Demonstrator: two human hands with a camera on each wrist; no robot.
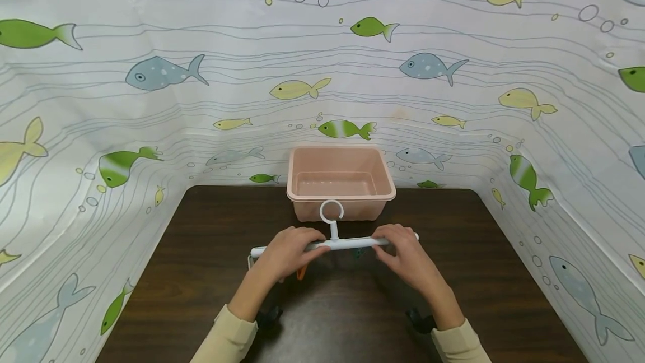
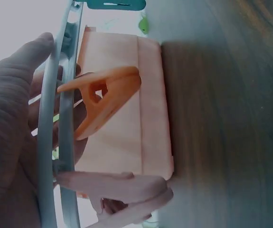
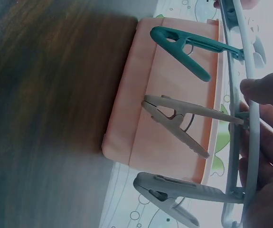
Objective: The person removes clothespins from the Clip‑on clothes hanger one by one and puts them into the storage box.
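Observation:
A white clothes hanger (image 1: 353,243) with a round hook on top is held level above the table. My left hand (image 1: 287,252) grips its bar left of the hook, and my right hand (image 1: 407,256) grips it near the right end. Several clothespins dangle from the bar. An orange clothespin (image 2: 122,85) and a pink clothespin (image 2: 122,187) hang by my left hand. By my right hand hang a teal clothespin (image 3: 193,40), a beige clothespin (image 3: 174,118) and a grey clothespin (image 3: 183,190). In the head view the hands and bar hide most clothespins.
A pink plastic tub (image 1: 365,210) stands at the back of the dark wooden table (image 1: 201,273), just behind the hanger. Fish-patterned white sheeting (image 1: 242,43) surrounds the table at the back and both sides.

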